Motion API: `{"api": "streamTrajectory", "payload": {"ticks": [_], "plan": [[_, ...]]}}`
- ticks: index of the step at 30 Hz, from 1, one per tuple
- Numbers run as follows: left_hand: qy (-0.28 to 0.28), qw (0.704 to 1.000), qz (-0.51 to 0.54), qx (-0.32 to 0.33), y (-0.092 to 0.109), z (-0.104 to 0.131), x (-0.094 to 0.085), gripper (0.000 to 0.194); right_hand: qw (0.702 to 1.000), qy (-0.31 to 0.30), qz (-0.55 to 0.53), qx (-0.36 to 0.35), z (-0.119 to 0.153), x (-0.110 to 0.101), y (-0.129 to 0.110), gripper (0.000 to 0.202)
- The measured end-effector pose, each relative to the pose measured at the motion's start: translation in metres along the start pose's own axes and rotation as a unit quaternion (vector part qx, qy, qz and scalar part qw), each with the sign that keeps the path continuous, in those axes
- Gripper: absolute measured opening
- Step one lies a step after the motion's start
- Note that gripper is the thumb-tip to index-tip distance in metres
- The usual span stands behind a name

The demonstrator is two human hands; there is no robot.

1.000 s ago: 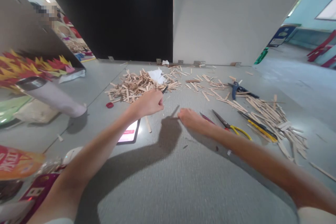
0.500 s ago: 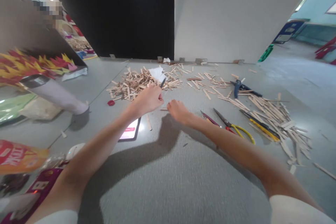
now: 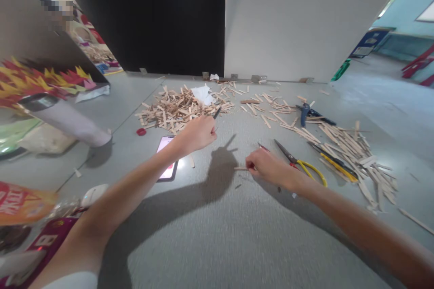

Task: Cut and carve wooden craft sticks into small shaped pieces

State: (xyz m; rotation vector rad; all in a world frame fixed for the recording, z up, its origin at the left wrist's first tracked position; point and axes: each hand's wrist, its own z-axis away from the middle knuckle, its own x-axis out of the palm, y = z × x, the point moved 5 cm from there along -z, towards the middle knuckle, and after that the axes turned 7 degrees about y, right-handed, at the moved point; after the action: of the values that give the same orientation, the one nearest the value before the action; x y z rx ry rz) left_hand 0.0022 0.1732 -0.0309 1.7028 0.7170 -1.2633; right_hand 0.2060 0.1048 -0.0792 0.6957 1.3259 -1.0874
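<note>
Short pale wooden stick (image 3: 240, 169) is poking leftward from the right hand (image 3: 266, 165), whose curled grip is pinching its other end. The left hand (image 3: 200, 133) is clenching a slim dark tool (image 3: 217, 113). Handling 1 stick is apparently occupying this step; the next move is likely calling for a steady pinch. Yellow-handled metal scissors (image 3: 298, 161) are lying beside the right hand.

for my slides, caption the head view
Left hand gripping a dark tool, right hand a stick, scissors nearby.
</note>
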Motion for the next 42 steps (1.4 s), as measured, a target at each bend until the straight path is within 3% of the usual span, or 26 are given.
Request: {"api": "streamTrajectory", "payload": {"ticks": [3,8,11,15,18,26,33,38,42], "plan": [[-0.017,0.999,-0.032,0.009,0.017,0.004,0.014,0.016,0.997,0.024,0.04,0.069,-0.005,0.001,0.027,0.019],[-0.048,0.995,-0.074,0.047,0.064,0.024,0.056,0.022,0.984,0.071,0.069,0.15,-0.049,-0.021,0.076,0.031],[-0.068,0.99,-0.093,0.078,0.088,0.043,0.078,0.03,0.979,0.093,0.073,0.164,-0.057,-0.027,0.082,0.032],[-0.082,0.984,-0.115,0.109,0.105,0.064,0.093,0.033,0.98,0.121,0.064,0.142,-0.036,-0.023,0.066,0.026],[-0.076,0.98,-0.132,0.125,0.108,0.074,0.097,0.035,0.983,0.142,0.05,0.107,-0.005,-0.016,0.047,0.016],[-0.025,0.975,-0.161,0.153,0.104,0.096,0.103,0.032,0.978,0.197,0.017,0.064,0.062,0.022,0.019,0.024],[0.037,0.972,-0.158,0.172,0.094,0.103,0.109,0.027,0.965,0.261,0.01,-0.014,0.069,0.048,0.012,0.028],[0.095,0.972,-0.143,0.163,0.087,0.102,0.109,0.018,0.951,0.301,-0.012,-0.065,0.073,0.048,0.013,0.034],[0.146,0.968,-0.112,0.169,0.083,0.102,0.108,0.03,0.939,0.325,-0.048,-0.103,0.078,0.044,0.013,0.035]]}}
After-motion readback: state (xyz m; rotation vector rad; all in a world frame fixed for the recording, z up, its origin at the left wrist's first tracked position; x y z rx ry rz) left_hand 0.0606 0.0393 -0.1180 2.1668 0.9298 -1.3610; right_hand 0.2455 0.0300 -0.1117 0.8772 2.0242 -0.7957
